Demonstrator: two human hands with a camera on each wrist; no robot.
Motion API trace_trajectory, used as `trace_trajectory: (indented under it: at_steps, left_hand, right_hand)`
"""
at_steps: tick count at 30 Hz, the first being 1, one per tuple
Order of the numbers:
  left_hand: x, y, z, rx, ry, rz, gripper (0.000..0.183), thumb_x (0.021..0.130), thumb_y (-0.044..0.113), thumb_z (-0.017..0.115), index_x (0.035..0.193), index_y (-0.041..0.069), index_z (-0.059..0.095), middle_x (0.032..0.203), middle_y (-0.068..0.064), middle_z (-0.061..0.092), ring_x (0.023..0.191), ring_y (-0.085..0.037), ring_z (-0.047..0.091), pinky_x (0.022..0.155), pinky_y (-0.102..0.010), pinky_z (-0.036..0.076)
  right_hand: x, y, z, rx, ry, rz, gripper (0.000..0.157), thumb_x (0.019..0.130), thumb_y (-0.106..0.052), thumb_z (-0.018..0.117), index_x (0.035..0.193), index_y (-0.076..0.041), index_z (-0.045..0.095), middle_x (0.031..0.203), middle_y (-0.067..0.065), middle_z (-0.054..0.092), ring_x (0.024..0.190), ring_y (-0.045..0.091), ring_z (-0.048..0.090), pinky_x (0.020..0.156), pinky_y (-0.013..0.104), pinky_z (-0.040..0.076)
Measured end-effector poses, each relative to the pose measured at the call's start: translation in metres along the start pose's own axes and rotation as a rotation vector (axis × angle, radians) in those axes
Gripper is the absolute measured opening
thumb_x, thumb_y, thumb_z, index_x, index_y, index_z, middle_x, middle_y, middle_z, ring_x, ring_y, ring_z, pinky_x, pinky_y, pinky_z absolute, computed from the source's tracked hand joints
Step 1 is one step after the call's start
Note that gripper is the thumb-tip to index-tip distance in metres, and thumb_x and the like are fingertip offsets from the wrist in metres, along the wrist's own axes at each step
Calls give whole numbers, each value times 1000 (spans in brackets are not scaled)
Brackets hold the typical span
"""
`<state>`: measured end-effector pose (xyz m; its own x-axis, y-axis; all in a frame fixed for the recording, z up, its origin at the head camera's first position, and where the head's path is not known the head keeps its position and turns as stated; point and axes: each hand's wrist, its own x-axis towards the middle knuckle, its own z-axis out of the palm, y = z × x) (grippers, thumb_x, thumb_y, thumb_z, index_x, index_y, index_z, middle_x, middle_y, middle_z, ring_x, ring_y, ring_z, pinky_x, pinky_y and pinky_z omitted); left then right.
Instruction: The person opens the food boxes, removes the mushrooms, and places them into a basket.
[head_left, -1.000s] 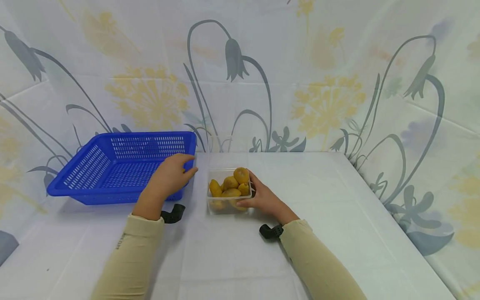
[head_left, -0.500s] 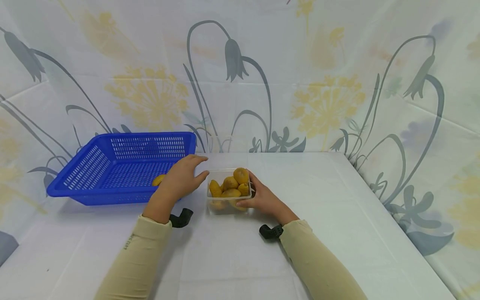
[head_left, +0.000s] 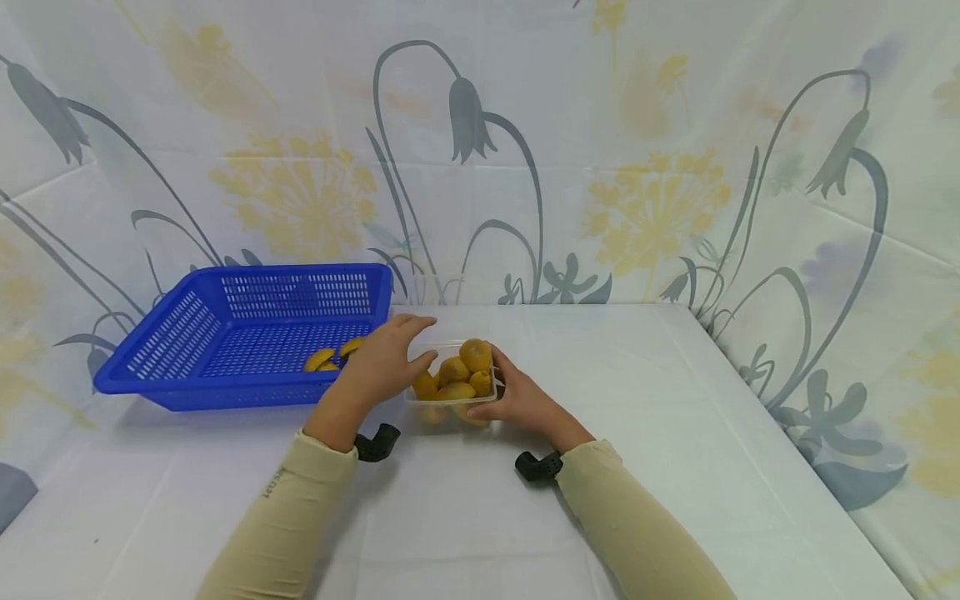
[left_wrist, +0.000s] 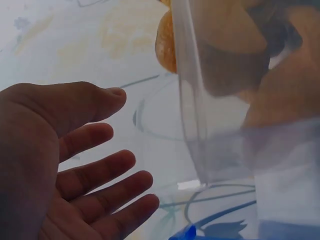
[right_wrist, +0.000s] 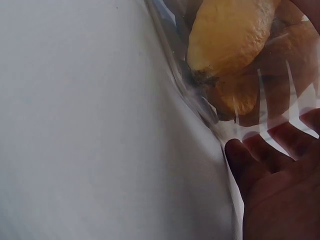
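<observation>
A clear plastic box (head_left: 450, 403) holding several yellow fruits (head_left: 453, 370), lemons by their look, is at the middle of the table. My right hand (head_left: 521, 402) grips its right side, thumb at the front and fingers behind. In the right wrist view, the fingertips (right_wrist: 240, 150) lie along the clear wall. At the box's left side is my left hand (head_left: 381, 360), fingers spread and nothing in them. The left wrist view has this hand (left_wrist: 75, 165) apart from the box wall (left_wrist: 192, 100). More yellow fruits (head_left: 321, 358) lie in the blue basket, partly hidden behind my left hand.
The blue perforated basket (head_left: 161, 385) stands at the left, its right end close to my left hand. A white cloth (head_left: 645, 375) covers the table. Behind it hangs a flower-patterned curtain (head_left: 570, 100).
My left hand has moved right, from over the basket's right end to the box, uncovering fruits in the basket. The right hand and box have shifted slightly left.
</observation>
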<state>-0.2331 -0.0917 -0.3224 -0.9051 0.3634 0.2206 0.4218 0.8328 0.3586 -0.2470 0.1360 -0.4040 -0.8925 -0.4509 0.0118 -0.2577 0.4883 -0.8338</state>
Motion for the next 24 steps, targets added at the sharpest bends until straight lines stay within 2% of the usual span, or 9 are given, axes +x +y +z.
trace_trajectory:
  at_steps: [4,8,16,24]
  left_hand:
    - [1,3,6,-23,-2,33,49,88,31,58,133,16,46,131,-10,49,118,-29,50,97,-46,43]
    - [2,7,11,-35,-18,57,48,87,31,59,132,18,47,131,-8,49,118,-28,50,97,-45,44]
    - [1,12,15,-40,-29,127,49,86,28,62,131,17,48,129,-8,50,115,-27,53,95,-43,46]
    - [0,19,21,-33,-52,182,44,87,24,60,129,15,50,126,-5,51,112,-21,54,97,-38,45]
  right_hand:
    - [0,1,4,10,10,-16,103,68,-38,78,144,-37,9,147,-5,30,135,21,31,110,46,28]
    - [5,15,10,7,17,-36,104,63,-48,78,141,-45,10,145,-12,30,134,18,33,109,46,28]
    - [4,10,13,5,-8,-53,102,62,-49,78,139,-49,10,145,-11,31,134,17,33,109,46,29]
    - [2,7,17,1,-41,-70,103,64,-49,77,140,-47,7,145,-9,31,132,14,35,107,44,32]
